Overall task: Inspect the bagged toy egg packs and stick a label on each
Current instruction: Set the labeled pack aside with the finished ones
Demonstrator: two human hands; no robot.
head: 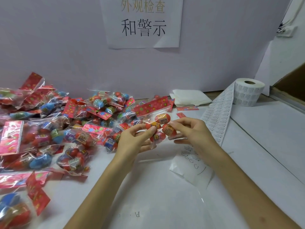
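Two hands: the left hand and right hand each pinch one egg pack between them, fingers curled on its clear film.
Held pack: orange-red eggs with small striped stickers, too small to read; a red flowered header card sits at its far end.
Wall sign: beyond the hands, black "和警示" under a paler "外观检查".
Label roll: far right of the right hand; its label strip trails down to that wrist, print unreadable.
Pile of packs: heaped left of the left hand, running out past the picture's left edge.
Clear sheet: under the right wrist, with handwritten marks I can't make out.
Open room: white table shows between the forearms and right of the strip.
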